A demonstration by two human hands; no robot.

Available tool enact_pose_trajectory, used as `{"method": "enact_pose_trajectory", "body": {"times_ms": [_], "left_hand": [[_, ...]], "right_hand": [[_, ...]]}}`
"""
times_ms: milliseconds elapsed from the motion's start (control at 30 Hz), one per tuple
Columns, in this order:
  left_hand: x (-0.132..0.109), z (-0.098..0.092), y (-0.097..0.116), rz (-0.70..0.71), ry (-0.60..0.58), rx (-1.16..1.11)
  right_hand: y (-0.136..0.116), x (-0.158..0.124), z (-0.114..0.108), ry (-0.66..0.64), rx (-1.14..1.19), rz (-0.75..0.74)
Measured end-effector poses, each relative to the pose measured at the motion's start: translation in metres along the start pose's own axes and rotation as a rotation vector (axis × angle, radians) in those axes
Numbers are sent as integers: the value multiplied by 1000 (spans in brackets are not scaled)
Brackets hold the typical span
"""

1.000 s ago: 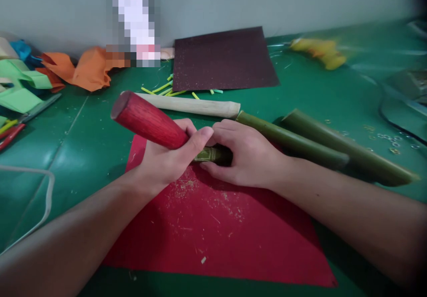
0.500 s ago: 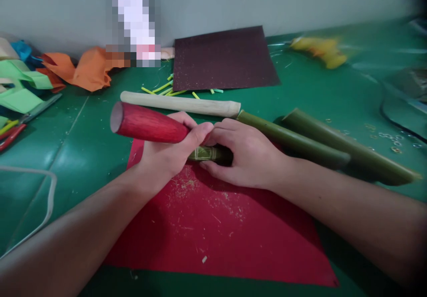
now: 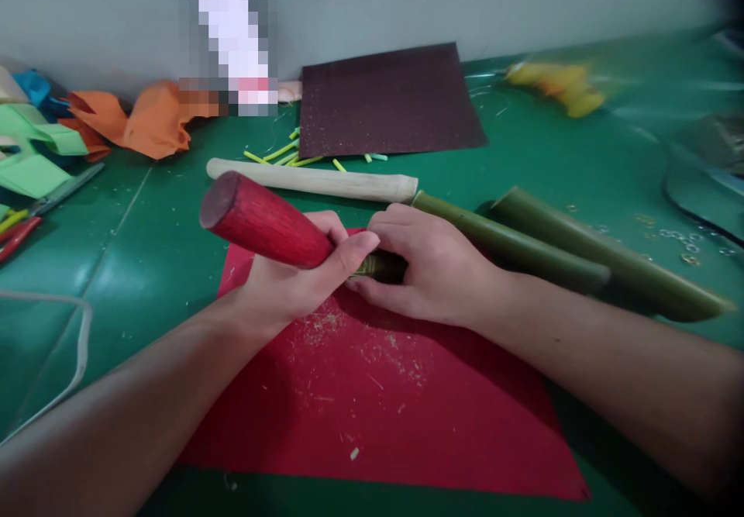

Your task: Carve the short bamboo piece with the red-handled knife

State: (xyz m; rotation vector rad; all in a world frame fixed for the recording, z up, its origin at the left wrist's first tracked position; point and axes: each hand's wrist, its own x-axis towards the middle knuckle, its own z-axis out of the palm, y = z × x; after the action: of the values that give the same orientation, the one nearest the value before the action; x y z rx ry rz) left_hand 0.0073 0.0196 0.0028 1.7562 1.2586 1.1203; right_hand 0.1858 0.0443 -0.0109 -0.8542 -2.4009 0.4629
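Note:
My left hand [image 3: 302, 280] is wrapped round the thick red wooden handle [image 3: 267, 218] of a carving tool, whose butt end points up and to the left. Its working end is hidden behind my fingers. A short green bamboo piece [image 3: 387, 267] with pale lines cut into its skin lies under both hands. My right hand [image 3: 427, 265] grips this bamboo from the right, fingers over the far side and thumb on the near side. Between the hands only a small part of the bamboo shows. Below them a red sheet [image 3: 377, 408] carries fine shavings and chips.
A pale stick [image 3: 314, 180] lies beyond my hands, two green bamboo lengths [image 3: 511, 242] to the right. Farther back is a dark brown sheet [image 3: 389, 102] over thin green-yellow sticks. Red-handled scissors [image 3: 23, 234] and coloured paper [image 3: 156, 122] lie left; small rings [image 3: 689, 242] lie right.
The red handle has tilted up more steeply and its grip has shifted slightly right and down. The left hand now covers more of the carved lines. The right hand has barely moved.

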Motion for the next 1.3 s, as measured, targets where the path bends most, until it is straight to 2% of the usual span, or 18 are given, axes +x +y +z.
{"method": "enact_pose_trajectory", "body": {"times_ms": [233,433,600,767,1000,1167,1300], "left_hand": [[0,2,0,-7,141,77],[-1,-1,2,14,76,-27],[0,-3,1,96,-21,-14],[1,-1,-1,169,30,38],[2,3,-6,117,117,42],[1,1,-8,132,159,90],[0,0,-4,128,102,3]], "right_hand": [[-3,0,-2,-18,-7,7],[-2,0,-1,-23,26,25],[0,0,-1,0,34,-5],[1,-1,0,7,35,-4],[1,1,0,15,19,-19],[-2,1,-1,-4,39,22],[-2,1,-1,-4,38,37]]}}
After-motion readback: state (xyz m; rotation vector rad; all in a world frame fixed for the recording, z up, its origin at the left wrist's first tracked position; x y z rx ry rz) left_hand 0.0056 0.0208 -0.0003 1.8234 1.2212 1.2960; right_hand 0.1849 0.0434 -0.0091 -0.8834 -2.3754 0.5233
